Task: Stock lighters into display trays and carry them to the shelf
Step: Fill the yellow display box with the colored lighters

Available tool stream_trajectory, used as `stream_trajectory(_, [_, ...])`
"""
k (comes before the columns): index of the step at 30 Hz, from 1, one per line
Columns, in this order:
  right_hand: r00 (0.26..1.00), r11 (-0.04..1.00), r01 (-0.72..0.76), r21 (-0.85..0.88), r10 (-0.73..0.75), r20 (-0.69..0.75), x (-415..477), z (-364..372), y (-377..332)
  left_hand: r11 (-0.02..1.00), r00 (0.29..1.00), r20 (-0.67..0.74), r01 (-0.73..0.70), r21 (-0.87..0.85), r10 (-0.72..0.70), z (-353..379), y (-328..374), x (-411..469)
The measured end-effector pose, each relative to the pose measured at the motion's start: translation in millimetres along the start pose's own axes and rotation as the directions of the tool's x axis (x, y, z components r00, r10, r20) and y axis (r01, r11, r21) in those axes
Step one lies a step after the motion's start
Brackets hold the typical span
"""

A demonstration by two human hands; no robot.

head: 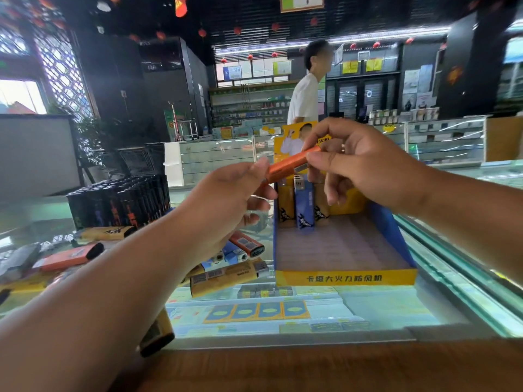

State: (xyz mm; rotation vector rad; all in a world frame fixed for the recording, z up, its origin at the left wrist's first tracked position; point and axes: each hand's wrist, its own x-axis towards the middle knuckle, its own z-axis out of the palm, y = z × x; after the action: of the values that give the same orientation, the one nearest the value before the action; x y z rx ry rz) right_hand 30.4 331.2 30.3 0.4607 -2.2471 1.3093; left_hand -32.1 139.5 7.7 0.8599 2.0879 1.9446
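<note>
An orange lighter (287, 166) hangs above the back of the yellow and blue display tray (345, 277). My left hand (223, 199) pinches its lower end and my right hand (365, 168) pinches its upper end. Inside the tray, a blue lighter (305, 206) stands upright in the back row between yellow ones. Loose orange, blue and yellow lighters (232, 263) lie on the glass counter left of the tray, partly hidden by my left arm.
A block of black lighters (119, 202) stands at the back left of the glass counter (382, 309). A wooden edge (311, 366) runs along the near side. A person in a white shirt (304, 97) stands behind the far counters.
</note>
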Motion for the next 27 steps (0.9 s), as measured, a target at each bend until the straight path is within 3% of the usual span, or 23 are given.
stream_trajectory(4, [0.997, 0.999, -0.032, 0.011, 0.031, 0.069, -0.1, 0.2, 1.1, 1.000, 1.000, -0.017, -0.012, -0.012, 0.012, -2.3, -3.2, 3.2])
stream_trajectory(14, [0.985, 0.950, 0.023, -0.312, 0.032, 0.171, -3.1, 8.8, -1.0, 0.991, 0.993, 0.016, -0.116, -0.073, 0.117, -0.7, -4.2, 3.8])
stream_trajectory(20, [0.987, 0.962, -0.003, -0.273, 0.047, 0.156, -1.4, 7.9, 0.5, 0.986, 0.993, 0.015, -0.114, -0.118, 0.117, -1.8, -0.7, 3.1])
stream_trajectory(24, [0.991, 0.971, -0.011, -0.240, 0.042, 0.125, -3.9, 2.7, -2.7, 0.992, 0.993, -0.025, -0.112, 0.060, 0.114, -1.0, -2.4, 3.4])
stream_trajectory(27, [0.997, 0.967, 0.033, -0.254, -0.013, 0.082, -2.7, -0.3, -0.5, 0.936, 0.981, -0.013, -0.178, 0.305, 0.191, 1.7, -5.6, 3.3])
